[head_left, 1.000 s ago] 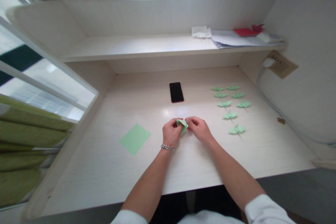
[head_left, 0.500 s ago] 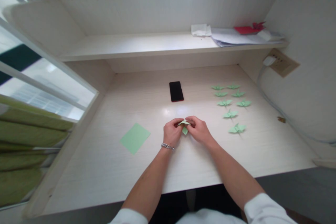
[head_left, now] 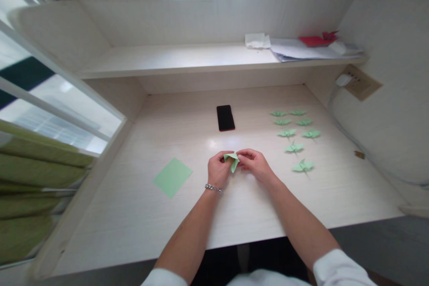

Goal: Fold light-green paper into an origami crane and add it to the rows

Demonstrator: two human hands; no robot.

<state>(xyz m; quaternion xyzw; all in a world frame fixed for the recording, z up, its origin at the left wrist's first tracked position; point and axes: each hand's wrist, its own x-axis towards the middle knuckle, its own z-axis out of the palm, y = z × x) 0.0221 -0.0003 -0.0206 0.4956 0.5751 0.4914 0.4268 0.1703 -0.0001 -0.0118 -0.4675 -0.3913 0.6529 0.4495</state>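
Observation:
A partly folded piece of green origami paper [head_left: 233, 165] is between my hands over the middle of the desk. My left hand [head_left: 219, 171] pinches its left side, with a chain bracelet at the wrist. On the opposite side, my right hand [head_left: 257, 166] has thumb and fingertips closed at the paper's right edge; its other fingers are curled and partly hidden. To the left lies a flat green square sheet [head_left: 173, 177]. Several finished green paper cranes [head_left: 294, 148] stand in two rough columns on the right.
A black phone [head_left: 225, 118] lies beyond my hands. The shelf [head_left: 167, 59] above holds papers [head_left: 301, 50], a tissue [head_left: 257, 40] and a red paper crane [head_left: 330, 35]. At right, a cable [head_left: 348, 132] runs down from the wall socket [head_left: 363, 84].
The folded paper has turned and shifted slightly left, showing more of its surface. My right hand has drawn back to its right edge; my left hand keeps its hold.

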